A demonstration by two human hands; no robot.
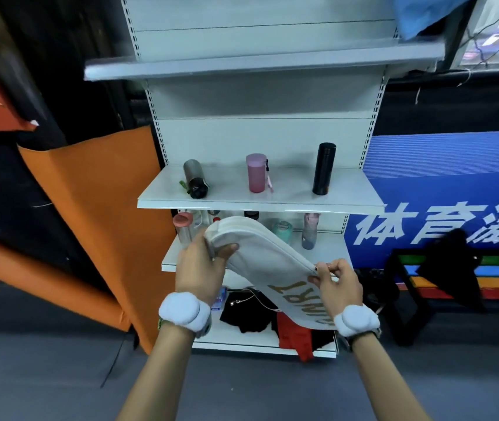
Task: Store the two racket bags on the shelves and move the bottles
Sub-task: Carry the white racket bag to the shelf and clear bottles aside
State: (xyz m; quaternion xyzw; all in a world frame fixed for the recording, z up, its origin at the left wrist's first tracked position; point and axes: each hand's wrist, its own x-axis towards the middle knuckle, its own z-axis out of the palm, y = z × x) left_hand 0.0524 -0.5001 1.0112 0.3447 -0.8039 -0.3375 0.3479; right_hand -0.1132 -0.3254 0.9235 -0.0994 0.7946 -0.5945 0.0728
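white racket bag (260,256), fingers (227,249) gripping both ends

Behind the left hand (201,270) and the bag (268,262) it grips, lower-shelf bottles (309,230) are partly hidden and blurred. The bag's gold lettering (303,300) disappears under the right hand (338,284). The blue banner (442,189) is cut off rightward.

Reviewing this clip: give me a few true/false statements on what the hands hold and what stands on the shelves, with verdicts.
1. Both hands hold the white bag. True: left hand, right hand.
2. Three bottles are on the shelf above the bag. True.
3. The black bottle lies on its side. False: it stands upright; the grey bottle is the tilted one.
4. The pink bottle stands at the shelf's right end. False: it is in the middle.
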